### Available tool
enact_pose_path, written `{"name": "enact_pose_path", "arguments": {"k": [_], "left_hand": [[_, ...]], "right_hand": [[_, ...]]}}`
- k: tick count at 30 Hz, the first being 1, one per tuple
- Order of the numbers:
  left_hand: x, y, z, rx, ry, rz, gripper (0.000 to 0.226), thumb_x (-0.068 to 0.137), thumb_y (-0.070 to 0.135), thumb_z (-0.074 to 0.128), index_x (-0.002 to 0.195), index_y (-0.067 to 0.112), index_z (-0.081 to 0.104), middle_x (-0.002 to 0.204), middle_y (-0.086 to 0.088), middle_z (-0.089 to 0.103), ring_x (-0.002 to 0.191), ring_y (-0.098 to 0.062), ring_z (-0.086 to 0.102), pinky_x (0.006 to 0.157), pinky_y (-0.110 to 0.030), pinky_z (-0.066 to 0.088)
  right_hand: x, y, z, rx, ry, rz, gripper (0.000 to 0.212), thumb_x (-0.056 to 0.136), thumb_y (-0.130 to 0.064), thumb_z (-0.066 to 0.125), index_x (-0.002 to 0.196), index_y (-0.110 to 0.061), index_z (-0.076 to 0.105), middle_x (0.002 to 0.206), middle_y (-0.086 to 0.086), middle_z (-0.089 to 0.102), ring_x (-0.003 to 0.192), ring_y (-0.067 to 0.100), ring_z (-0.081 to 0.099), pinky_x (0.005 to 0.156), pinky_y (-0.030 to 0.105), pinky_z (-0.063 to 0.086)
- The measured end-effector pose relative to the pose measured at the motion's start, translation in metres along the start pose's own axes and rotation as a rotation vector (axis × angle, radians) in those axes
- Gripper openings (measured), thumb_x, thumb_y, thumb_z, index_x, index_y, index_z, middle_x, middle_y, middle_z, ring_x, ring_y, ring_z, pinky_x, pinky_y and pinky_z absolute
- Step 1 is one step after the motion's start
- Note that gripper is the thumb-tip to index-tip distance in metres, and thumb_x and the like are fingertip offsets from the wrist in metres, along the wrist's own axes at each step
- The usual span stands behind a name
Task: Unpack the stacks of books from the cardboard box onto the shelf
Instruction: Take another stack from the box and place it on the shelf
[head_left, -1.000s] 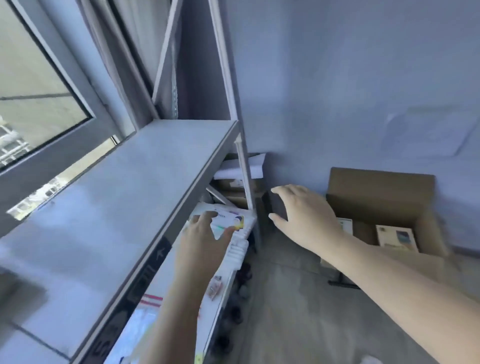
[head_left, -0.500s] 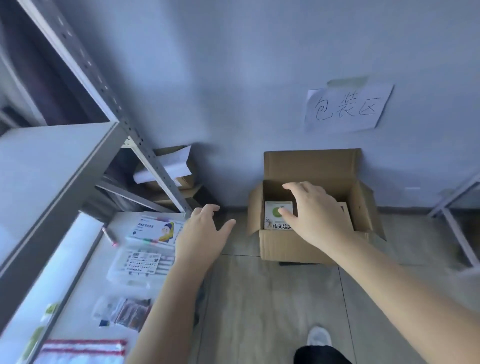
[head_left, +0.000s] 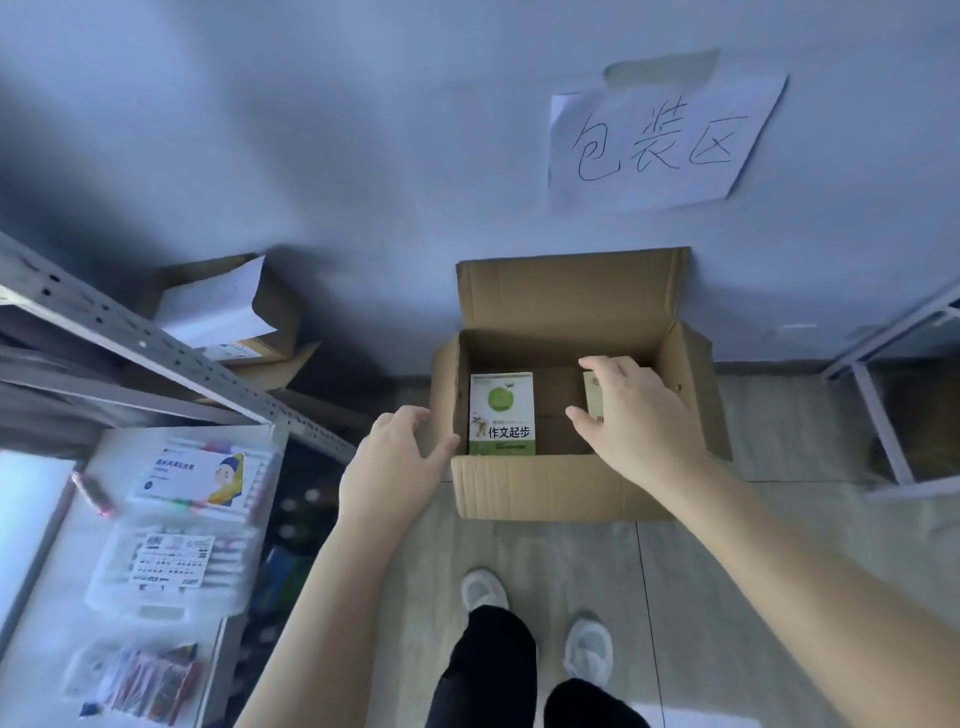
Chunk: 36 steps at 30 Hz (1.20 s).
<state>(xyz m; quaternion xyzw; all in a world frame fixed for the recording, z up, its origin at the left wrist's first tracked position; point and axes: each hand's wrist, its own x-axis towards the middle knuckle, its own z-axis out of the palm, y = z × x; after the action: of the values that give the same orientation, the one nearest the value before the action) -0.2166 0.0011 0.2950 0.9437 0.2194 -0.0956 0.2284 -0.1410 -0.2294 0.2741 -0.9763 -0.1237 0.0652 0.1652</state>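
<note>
An open cardboard box (head_left: 550, 488) stands on the floor against the wall. Inside on the left lies a stack of books topped by a green-and-white cover (head_left: 502, 415). A second, beige stack (head_left: 592, 395) sits at the right, mostly hidden under my right hand (head_left: 639, 421), which hovers over it with fingers spread. My left hand (head_left: 395, 467) is open just outside the box's left front corner. The grey metal shelf (head_left: 156, 348) runs along the left.
On the lower shelf board at left lie marker sets in clear cases (head_left: 202, 478) and packets. More cartons with a white sheet (head_left: 218, 306) sit behind the shelf. A paper sign (head_left: 660, 140) hangs on the wall. Another rack's legs (head_left: 883, 415) stand at right. My feet (head_left: 540, 623) are below.
The view has swung from the shelf to the box and come closer. Both hands moved toward the box; my right hand now reaches over the right stack inside it.
</note>
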Motion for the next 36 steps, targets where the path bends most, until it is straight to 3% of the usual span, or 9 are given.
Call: {"name": "enact_pose_path", "arguments": {"k": [4,8,14,23,32,36], "left_hand": [[0.051,-0.006,0.025,-0.032,-0.054,-0.008,0.05,0.09,0.051,0.054,0.133,0.028,0.049,0.132,0.006,0.052,0.115,-0.014,0.055,0.088,-0.035,0.05],[0.108,-0.009,0.055,-0.095,-0.149,0.019,0.051,0.09,0.049,0.056,0.134,0.025,0.049,0.131,0.005,0.054,0.113,-0.011,0.056,0.087,-0.029,0.046],[0.184,-0.017,0.114,-0.103,-0.199,0.048,0.046,0.091,0.046,0.056,0.132,0.026,0.051,0.131,0.005,0.055,0.114,-0.012,0.057,0.09,-0.032,0.048],[0.258,-0.046,0.246,-0.113,-0.278,-0.048,0.048,0.093,0.044,0.055,0.136,0.024,0.047,0.133,0.002,0.052,0.114,-0.015,0.055,0.08,-0.026,0.042],[0.291,-0.072,0.343,-0.164,-0.4,-0.214,0.053,0.091,0.042,0.057,0.138,0.019,0.045,0.139,-0.006,0.046,0.12,-0.023,0.054,0.095,-0.035,0.048],[0.297,-0.081,0.361,-0.14,-0.446,-0.242,0.053,0.092,0.041,0.057,0.138,0.018,0.046,0.14,-0.006,0.045,0.123,-0.024,0.052,0.099,-0.039,0.047]], "right_hand": [[0.043,0.012,0.034,-0.003,-0.035,0.036,0.055,0.091,-0.042,0.06,0.139,-0.019,0.045,0.13,0.003,0.057,0.115,0.025,0.055,0.082,0.036,0.05],[0.085,0.025,0.073,-0.051,-0.077,0.059,0.056,0.093,-0.042,0.059,0.14,-0.018,0.044,0.132,0.003,0.056,0.116,0.024,0.056,0.081,0.034,0.049],[0.146,0.043,0.148,-0.043,-0.181,0.116,0.057,0.095,-0.044,0.055,0.144,-0.021,0.039,0.141,0.001,0.05,0.124,0.022,0.053,0.09,0.035,0.051],[0.226,0.086,0.299,0.027,-0.398,0.208,0.06,0.096,-0.044,0.053,0.148,-0.021,0.034,0.144,0.002,0.046,0.125,0.024,0.051,0.091,0.039,0.051],[0.259,0.122,0.407,0.239,-0.608,0.484,0.075,0.094,-0.051,0.053,0.152,-0.011,0.026,0.153,0.01,0.036,0.136,0.03,0.043,0.105,0.04,0.041],[0.268,0.123,0.434,0.47,-0.638,0.625,0.069,0.094,-0.047,0.057,0.146,-0.006,0.036,0.144,0.011,0.05,0.127,0.03,0.052,0.093,0.034,0.043]]}}
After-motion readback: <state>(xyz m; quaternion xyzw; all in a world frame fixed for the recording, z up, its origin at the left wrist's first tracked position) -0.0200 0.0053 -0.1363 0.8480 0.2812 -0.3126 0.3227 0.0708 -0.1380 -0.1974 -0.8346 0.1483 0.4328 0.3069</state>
